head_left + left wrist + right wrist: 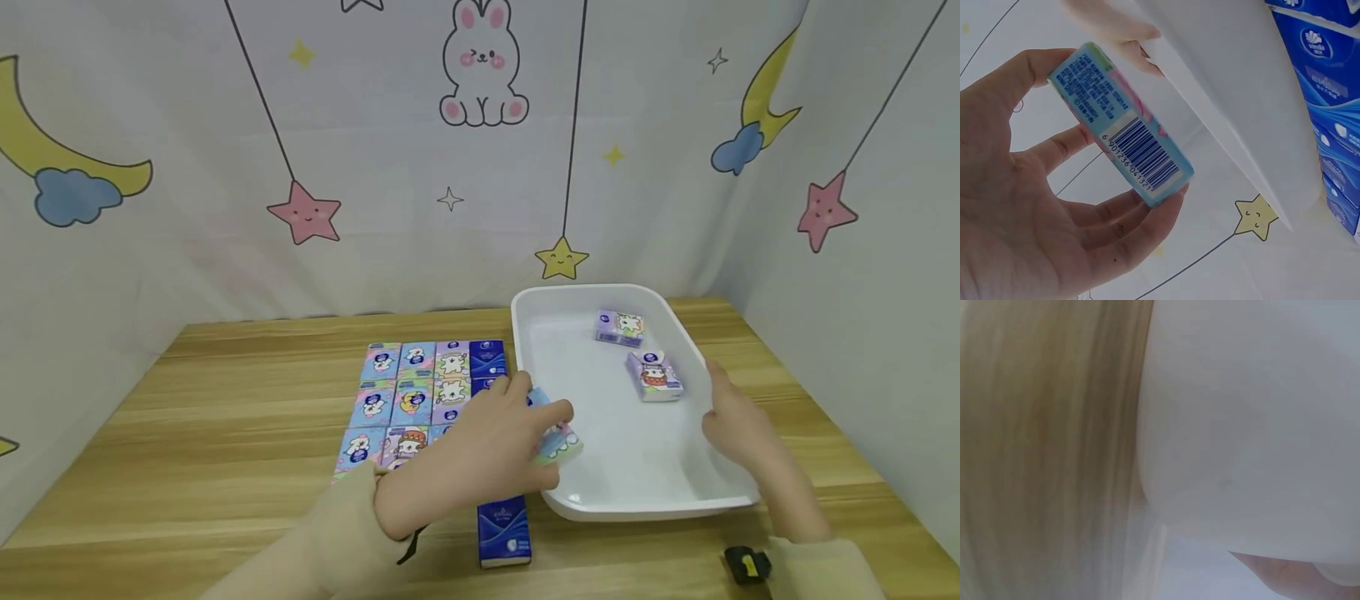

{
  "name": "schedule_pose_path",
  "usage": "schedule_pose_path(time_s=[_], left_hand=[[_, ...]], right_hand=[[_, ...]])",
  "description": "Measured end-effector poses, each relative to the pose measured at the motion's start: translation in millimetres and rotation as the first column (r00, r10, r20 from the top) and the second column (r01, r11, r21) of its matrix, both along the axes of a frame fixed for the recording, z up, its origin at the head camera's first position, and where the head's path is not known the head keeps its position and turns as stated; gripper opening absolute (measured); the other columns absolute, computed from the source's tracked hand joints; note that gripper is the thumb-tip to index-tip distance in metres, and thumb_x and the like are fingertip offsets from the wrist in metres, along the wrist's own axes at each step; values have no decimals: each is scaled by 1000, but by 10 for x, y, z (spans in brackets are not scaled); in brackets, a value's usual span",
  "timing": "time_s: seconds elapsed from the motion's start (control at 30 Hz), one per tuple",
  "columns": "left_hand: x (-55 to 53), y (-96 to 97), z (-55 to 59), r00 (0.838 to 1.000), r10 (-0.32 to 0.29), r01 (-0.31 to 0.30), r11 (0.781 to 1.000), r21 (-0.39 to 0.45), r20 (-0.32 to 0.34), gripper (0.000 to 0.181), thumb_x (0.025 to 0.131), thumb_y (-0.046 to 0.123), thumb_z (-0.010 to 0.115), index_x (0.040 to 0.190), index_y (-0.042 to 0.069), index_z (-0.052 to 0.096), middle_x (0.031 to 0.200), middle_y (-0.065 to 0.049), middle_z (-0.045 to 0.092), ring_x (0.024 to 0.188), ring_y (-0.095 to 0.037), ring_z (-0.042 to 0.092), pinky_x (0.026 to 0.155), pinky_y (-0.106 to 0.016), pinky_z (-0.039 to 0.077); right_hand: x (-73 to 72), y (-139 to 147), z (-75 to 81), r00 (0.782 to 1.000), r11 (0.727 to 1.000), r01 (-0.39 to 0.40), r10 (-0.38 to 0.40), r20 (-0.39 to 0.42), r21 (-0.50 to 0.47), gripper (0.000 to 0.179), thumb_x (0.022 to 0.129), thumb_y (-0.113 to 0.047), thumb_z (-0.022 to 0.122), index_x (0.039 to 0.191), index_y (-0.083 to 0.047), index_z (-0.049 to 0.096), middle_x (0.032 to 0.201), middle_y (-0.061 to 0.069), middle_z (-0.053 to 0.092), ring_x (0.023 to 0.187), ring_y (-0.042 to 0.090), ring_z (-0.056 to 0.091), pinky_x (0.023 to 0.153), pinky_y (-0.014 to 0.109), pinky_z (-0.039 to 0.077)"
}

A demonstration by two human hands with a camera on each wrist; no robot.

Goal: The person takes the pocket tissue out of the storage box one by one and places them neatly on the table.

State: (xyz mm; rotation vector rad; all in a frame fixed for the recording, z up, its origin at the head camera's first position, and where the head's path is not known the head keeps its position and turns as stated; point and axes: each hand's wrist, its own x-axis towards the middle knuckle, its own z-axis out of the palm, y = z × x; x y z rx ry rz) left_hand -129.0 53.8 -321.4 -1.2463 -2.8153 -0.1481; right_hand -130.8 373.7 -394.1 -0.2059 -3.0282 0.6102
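Note:
My left hand (480, 437) holds a light-blue tissue pack (558, 446) by its edges, over the left rim of a white plastic tray (615, 467). In the left wrist view, the barcode side of this pack (1119, 122) faces the camera, between thumb and fingers. At the tray's right rim, my right hand (738, 417) grips the edge; only a bit of a finger (1291, 575) shows in the right wrist view. Two purple cartoon tissue packs, one farther back (619, 327) and one nearer (654, 377), lie inside the tray.
Left of the tray, cartoon tissue packs (372, 406) lie in close rows, partly hidden by my left arm. Dark blue packs (504, 533) form the column beside the tray. A small black object (746, 565) is by my right sleeve. A printed curtain (390, 275) hangs behind the wooden table (172, 467).

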Motion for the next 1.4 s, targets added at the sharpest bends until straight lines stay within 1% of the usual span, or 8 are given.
schedule_pose_path(time_s=[0.17,0.33,0.5,0.6,0.97,1.2,1.33,1.4], left_hand=[[102,-175,-48,1000,-12,12,1000,24,2,49,80,48,69,125,33,58,114,-8,56,87,-17,47,67,-24,42],[172,-340,-124,999,-10,9,1000,11,38,50,79,47,71,125,33,60,109,-7,57,84,-16,47,64,-24,42],[210,-484,-217,995,5,-4,1000,-13,99,53,76,44,74,125,32,59,119,-10,57,97,-22,54,77,-38,52],[221,-549,-274,989,15,-13,1000,-15,144,52,77,42,75,125,31,59,125,-11,55,103,-26,55,83,-45,53],[252,-723,-424,975,49,-37,998,-56,217,63,67,30,81,126,30,59,132,-12,51,116,-32,50,94,-54,49],[278,-788,-506,941,78,-58,996,-70,330,63,70,22,78,128,33,54,143,-13,44,131,-39,42,103,-62,40],[284,-794,-559,944,62,-37,996,-85,323,65,69,20,78,126,33,52,133,-6,48,120,-29,48,104,-56,42],[291,-796,-587,942,66,-39,995,-88,330,65,69,19,78,126,33,51,131,-4,48,120,-28,48,104,-55,42]], right_hand=[[1,2,8,1000,1000,0,1,5,-14,75,85,2,41,148,13,1,139,45,29,112,59,48,89,67,42],[1,2,1,1000,1000,0,0,7,-20,76,85,2,41,148,13,0,139,45,29,111,58,49,88,67,42],[0,10,-10,1000,1000,-4,4,4,-8,74,85,2,40,147,14,1,139,45,28,119,61,42,93,69,39],[-1,14,-15,1000,1000,-3,3,9,-7,73,86,2,39,147,15,1,141,44,26,122,62,37,97,70,36],[-14,20,-20,1000,1000,3,-3,3,-4,73,86,2,40,147,14,1,140,44,28,120,61,39,95,69,38],[-10,17,-13,1000,1000,2,-2,7,-10,73,86,1,39,147,14,1,141,44,27,121,61,39,94,69,38],[-9,18,-8,1000,1000,5,-5,9,-4,73,86,1,40,147,14,2,140,44,28,119,61,41,92,69,39],[-9,16,-10,1000,1000,8,-8,13,-1,72,86,0,39,147,14,2,140,44,28,118,60,42,92,69,40]])
